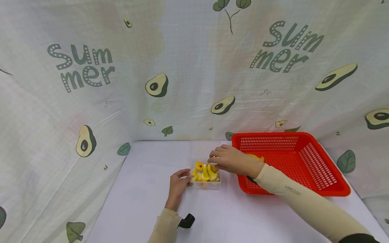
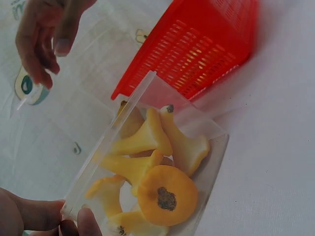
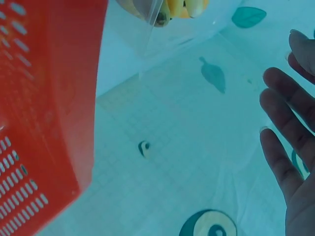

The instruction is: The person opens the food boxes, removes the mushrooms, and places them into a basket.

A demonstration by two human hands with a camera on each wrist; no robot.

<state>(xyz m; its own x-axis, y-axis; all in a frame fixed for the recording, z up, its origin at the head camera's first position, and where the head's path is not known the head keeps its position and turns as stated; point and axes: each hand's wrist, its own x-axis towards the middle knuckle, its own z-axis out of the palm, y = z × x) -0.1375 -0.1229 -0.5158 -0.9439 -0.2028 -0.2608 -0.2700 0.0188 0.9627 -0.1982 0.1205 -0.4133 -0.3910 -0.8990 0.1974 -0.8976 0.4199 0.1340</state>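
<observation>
A clear plastic box (image 1: 209,186) stands on the white table, with several yellow, trumpet-shaped mushrooms (image 2: 145,140) inside. One mushroom (image 2: 169,195) turns its round top and dark centre toward the left wrist camera. My left hand (image 1: 178,187) pinches the box's left edge between thumb and fingers. Over the box's far right corner hovers my right hand (image 1: 232,159), its fingers loosely bent and nothing held in them. The right wrist view shows the same hand (image 3: 295,118) with fingers spread apart, away from the box's rim.
To the right of the box stands a red perforated basket (image 1: 329,179), its left side under my right forearm. Something yellow (image 1: 254,156) lies in it, partly hidden by that wrist. A printed cloth (image 1: 185,67) hangs behind the table.
</observation>
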